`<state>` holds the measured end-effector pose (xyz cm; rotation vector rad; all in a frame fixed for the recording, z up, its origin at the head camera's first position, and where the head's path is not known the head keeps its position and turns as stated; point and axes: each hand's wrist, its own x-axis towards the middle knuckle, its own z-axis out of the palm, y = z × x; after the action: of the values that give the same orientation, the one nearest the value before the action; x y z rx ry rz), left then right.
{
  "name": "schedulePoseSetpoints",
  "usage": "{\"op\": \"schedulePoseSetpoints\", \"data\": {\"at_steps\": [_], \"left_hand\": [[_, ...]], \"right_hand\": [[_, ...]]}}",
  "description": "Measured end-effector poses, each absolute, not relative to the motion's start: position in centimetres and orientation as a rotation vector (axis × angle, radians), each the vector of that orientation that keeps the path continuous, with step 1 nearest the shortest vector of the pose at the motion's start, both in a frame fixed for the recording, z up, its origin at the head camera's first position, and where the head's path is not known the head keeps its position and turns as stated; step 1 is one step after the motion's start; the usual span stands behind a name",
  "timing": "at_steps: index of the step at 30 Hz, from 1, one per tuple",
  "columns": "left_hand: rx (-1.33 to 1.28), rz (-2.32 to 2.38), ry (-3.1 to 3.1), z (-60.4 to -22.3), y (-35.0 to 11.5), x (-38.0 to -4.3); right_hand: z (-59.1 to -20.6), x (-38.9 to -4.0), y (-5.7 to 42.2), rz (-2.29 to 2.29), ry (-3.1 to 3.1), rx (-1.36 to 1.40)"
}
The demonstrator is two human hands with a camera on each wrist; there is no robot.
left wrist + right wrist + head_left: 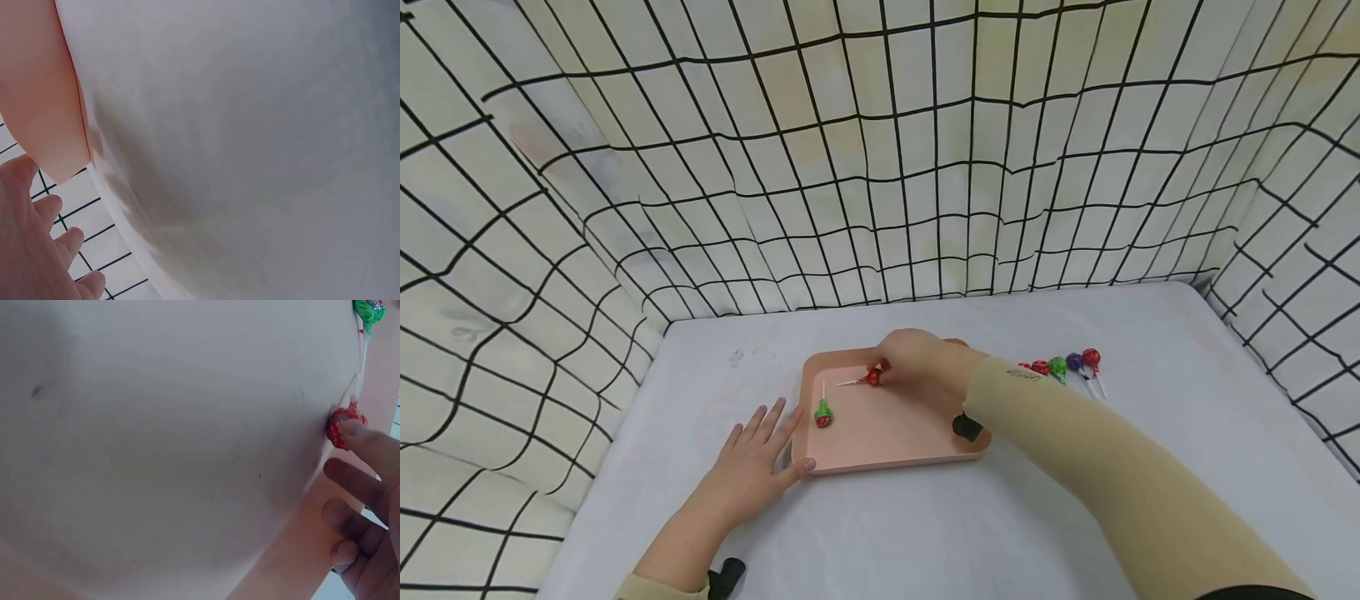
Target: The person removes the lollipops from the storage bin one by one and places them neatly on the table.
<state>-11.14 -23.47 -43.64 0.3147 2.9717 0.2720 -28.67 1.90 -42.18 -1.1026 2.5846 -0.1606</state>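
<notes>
A pink tray (pixel 891 429) lies on the table with two lollipops in it. My right hand (pixel 913 357) reaches over its far side and pinches the wrapped head of a red lollipop (pixel 871 378), whose white stick points left. Seen from the right wrist, a digit presses on the red wrapper (pixel 340 428) and the other fingers are bent beside it. Left of that, a green lollipop (pixel 823 414) lies with its stick toward the back. My left hand (pixel 751 471) has its fingers spread at the tray's front left corner, the thumb right at the rim, holding nothing.
Several more lollipops lie in a row to the right of the tray, among them a green one (pixel 1057 367), a purple one (pixel 1074 361) and a red one (pixel 1091 358), partly behind the right sleeve (pixel 1075 450). White walls with a black grid (pixel 910 167) surround the white table (pixel 925 533).
</notes>
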Motion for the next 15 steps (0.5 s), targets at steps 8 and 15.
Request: {"op": "schedulePoseSetpoints", "data": {"at_steps": [8, 15], "left_hand": [[0.321, 0.268, 2.98, -43.6, -23.6, -11.1], [0.318, 0.27, 2.987, -43.8, -23.6, -11.1]], "right_hand": [[-41.5, -28.5, 2.7, -0.218, 2.536, -1.116], [-41.3, -28.3, 3.3, -0.228, 2.549, -1.092]]}}
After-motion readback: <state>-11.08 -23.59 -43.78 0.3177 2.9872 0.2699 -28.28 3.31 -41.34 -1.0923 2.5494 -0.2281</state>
